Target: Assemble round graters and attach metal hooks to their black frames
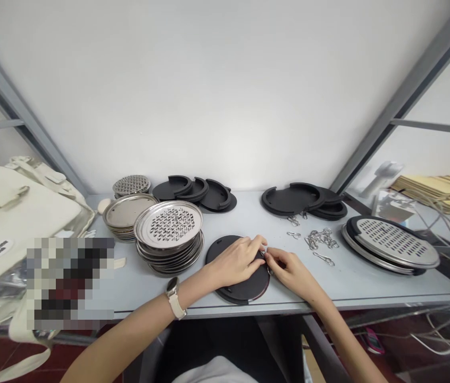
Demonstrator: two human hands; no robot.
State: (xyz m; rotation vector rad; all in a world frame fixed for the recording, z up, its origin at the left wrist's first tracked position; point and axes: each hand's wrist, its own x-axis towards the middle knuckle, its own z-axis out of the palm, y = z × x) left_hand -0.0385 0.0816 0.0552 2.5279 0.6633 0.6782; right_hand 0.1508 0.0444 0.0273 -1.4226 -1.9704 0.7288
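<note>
A round black disc (244, 290) lies flat near the table's front edge, with slots in its surface. My left hand (236, 260) reaches over it from the left, its thumb and fingertips pinched around a small metal clip (263, 254) at the disc's right edge. From the right, my right hand (291, 272) pinches at the same clip, fingertips almost touching the left ones. The fingers hide most of the clip, so I cannot tell whether it passes through the disc. Several loose metal clips (323, 239) lie in a heap right of my right hand.
Left of the disc stands a stack of round metal graters (169, 226), beside a stack of plain metal discs (129, 210). Black rimmed holders (215, 196) and more black holders (292, 199) lie along the wall. Assembled graters (396, 242) sit right; a cream bag (21, 207) sits left.
</note>
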